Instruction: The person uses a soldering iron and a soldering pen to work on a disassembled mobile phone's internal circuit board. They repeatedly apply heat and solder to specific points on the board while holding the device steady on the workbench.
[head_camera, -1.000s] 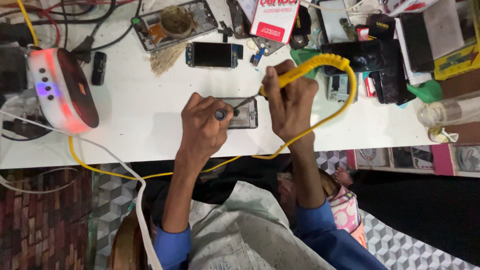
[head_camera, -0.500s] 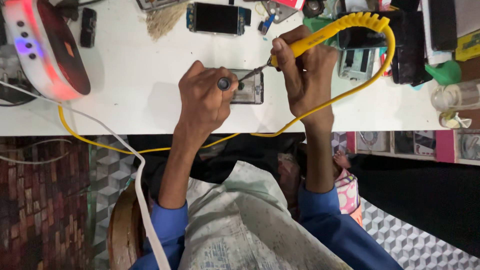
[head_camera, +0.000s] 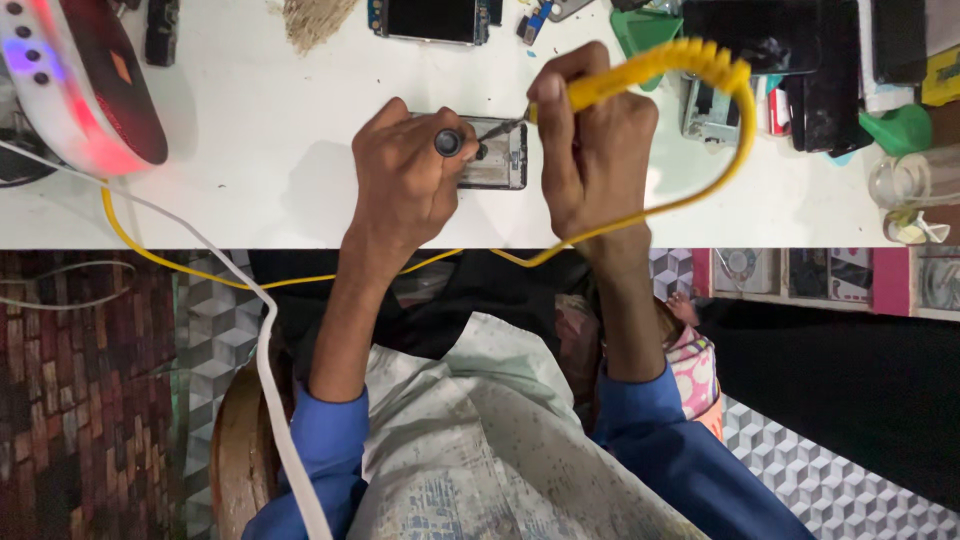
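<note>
Standing at the right edge of the frame, a clear glass jar (head_camera: 912, 180) holds something pale (I cannot tell what), and a green funnel (head_camera: 898, 128) sits just above it. Near the upper middle of the white table (head_camera: 260, 150) lies an opened phone (head_camera: 497, 153), dark, with its inner parts visible. The left hand (head_camera: 405, 180) is clenched around a small dark tool (head_camera: 447, 142) over the phone. The right hand (head_camera: 590, 140) grasps a yellow soldering iron (head_camera: 640, 68), its tip touching the phone's upper edge.
</note>
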